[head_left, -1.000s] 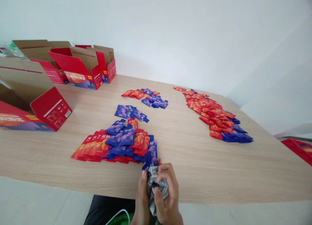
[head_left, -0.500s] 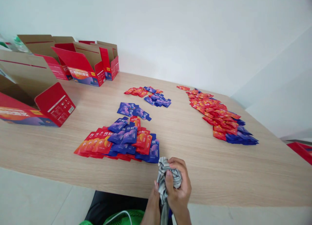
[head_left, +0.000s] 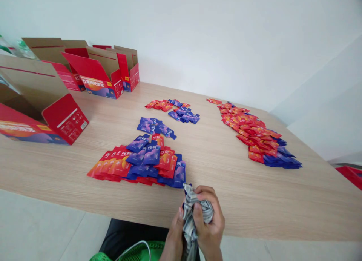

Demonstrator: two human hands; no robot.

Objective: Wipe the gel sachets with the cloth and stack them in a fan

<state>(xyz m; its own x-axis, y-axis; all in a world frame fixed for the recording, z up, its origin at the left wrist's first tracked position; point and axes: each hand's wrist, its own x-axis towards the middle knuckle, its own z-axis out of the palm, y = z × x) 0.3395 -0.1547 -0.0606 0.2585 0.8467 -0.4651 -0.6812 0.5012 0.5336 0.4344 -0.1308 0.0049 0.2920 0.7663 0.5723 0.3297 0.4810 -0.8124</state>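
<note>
A grey striped cloth [head_left: 190, 227] is bunched up between my hands at the table's front edge. My right hand [head_left: 212, 224] is closed around it, thumb and fingers pressing into the folds. On the cloth's other side, my left hand [head_left: 174, 235] is closed with its thumb up. Dark blue edges of a pouch [head_left: 183, 205] show between that hand and the cloth; most of it is covered. Just beyond, a pile of red pouches [head_left: 120, 163] and blue pouches [head_left: 151, 155] lies overlapping on the table [head_left: 215, 170].
Smaller groups of blue pouches [head_left: 147, 124] and red pouches [head_left: 160, 105] lie farther back. A long heap of red and blue pouches [head_left: 249, 129] spreads at the right. Open red cartons [head_left: 65, 119] stand at the left. A green mesh item [head_left: 154, 249] is at my lap.
Both hands still grip the cloth, which has shifted slightly in its folds. More of the dark blue pouch edge shows beside it. The view has moved a little.
</note>
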